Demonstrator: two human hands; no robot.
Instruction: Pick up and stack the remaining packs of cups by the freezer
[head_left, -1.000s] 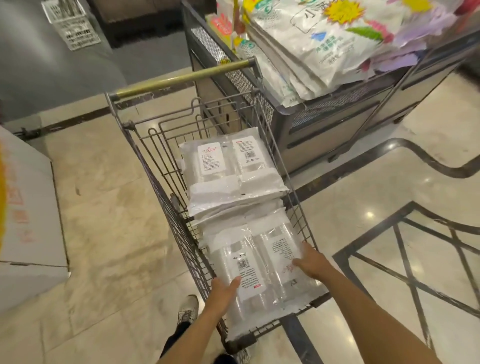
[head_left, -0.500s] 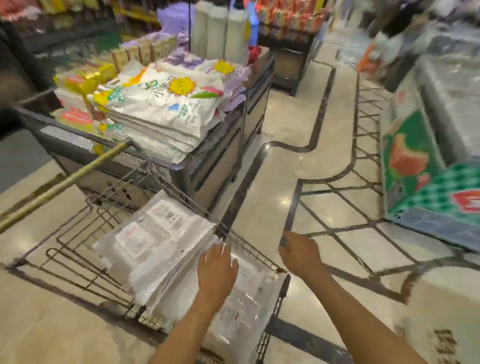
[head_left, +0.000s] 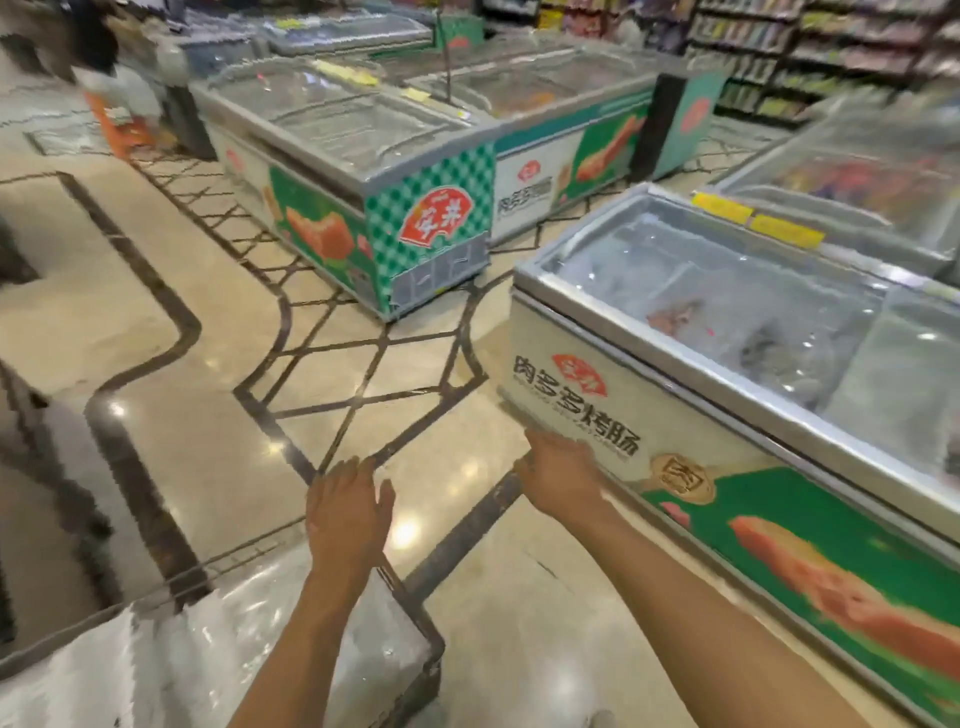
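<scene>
Packs (head_left: 218, 639) are lying stacked in the cart (head_left: 415, 613) at lower left, looking slick, floppy and light, best gripped flat by 2 opposite edges. Left hand (head_left: 348, 512) is hovering above them, fingers spread, holding nothing; right hand (head_left: 558, 470) is hanging empty by the freezer (head_left: 649, 415), fingers relaxed.

1. I am wearing the one camera on my head; it is looking forward and down across the shop floor (head_left: 218, 322).
2. It is sitting close over my forearms, with the near freezer (head_left: 727, 374) just to my right.
3. No second view is sharing the scene.
</scene>
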